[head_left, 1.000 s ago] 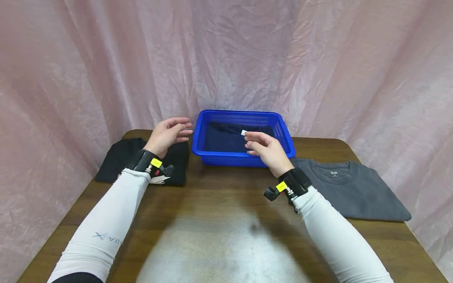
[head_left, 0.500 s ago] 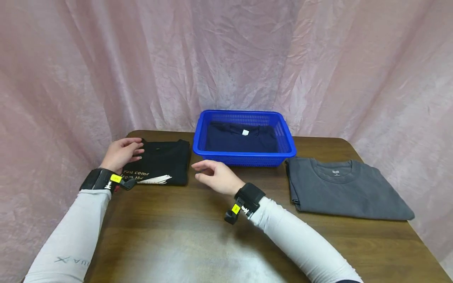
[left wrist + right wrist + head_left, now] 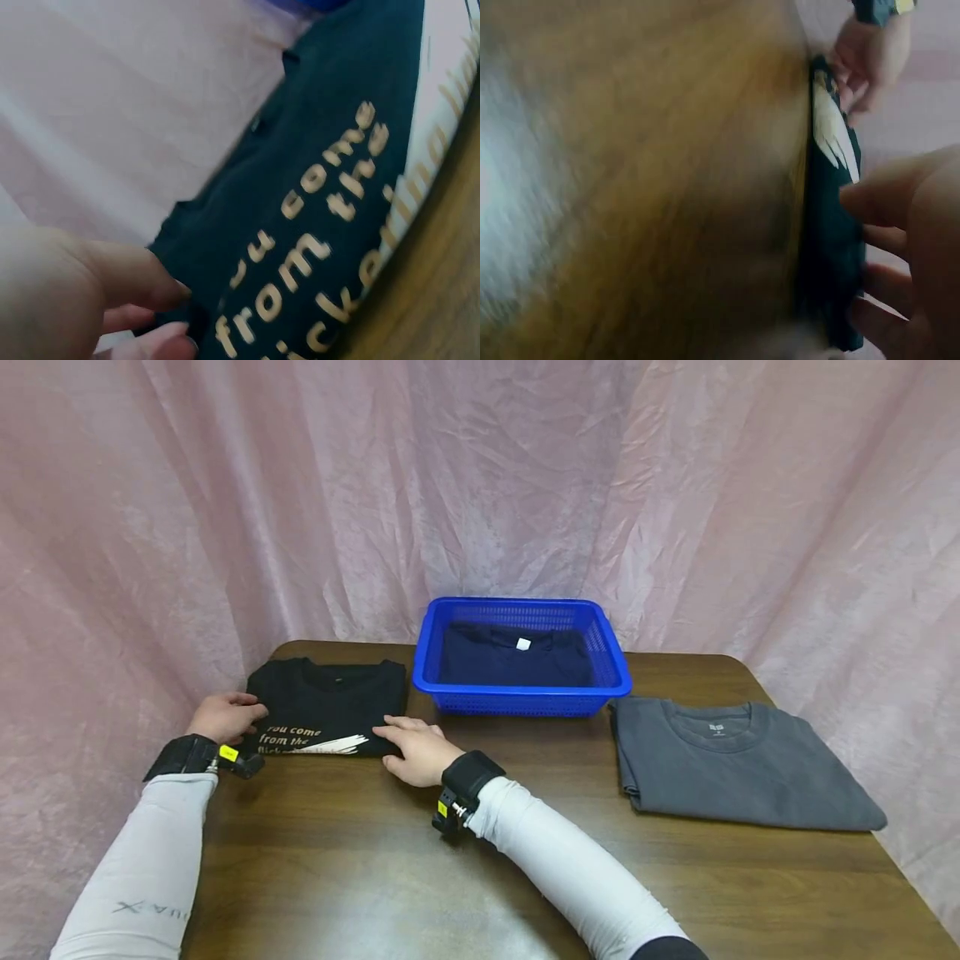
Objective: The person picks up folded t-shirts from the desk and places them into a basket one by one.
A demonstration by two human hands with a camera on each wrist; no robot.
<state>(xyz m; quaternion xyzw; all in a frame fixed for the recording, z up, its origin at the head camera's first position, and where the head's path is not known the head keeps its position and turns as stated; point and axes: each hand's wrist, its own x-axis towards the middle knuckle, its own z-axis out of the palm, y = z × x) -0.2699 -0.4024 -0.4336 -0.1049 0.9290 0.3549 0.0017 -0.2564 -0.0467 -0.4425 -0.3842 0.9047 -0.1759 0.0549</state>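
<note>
A folded black T-shirt (image 3: 337,702) with tan lettering and a white brush-stroke print lies at the back left of the table. At its left edge is my left hand (image 3: 225,717), fingertips at the cloth; in the left wrist view the thumb and fingers (image 3: 146,281) are slightly apart around the shirt's corner. My right hand (image 3: 420,750) reaches the shirt's front right corner with fingers extended. Its fingers (image 3: 885,202) stand apart beside the cloth in the right wrist view; whether they touch it is unclear.
A blue plastic basket (image 3: 521,702) stands at the back middle, holding a folded navy shirt (image 3: 517,664) with a white label. A folded grey T-shirt (image 3: 742,768) lies on the right of the wooden table (image 3: 480,893). Pink curtains (image 3: 517,477) hang behind.
Both hands have left the basket's sides and moved left and towards me to the black T-shirt, the left to its left edge, the right to its right front corner.
</note>
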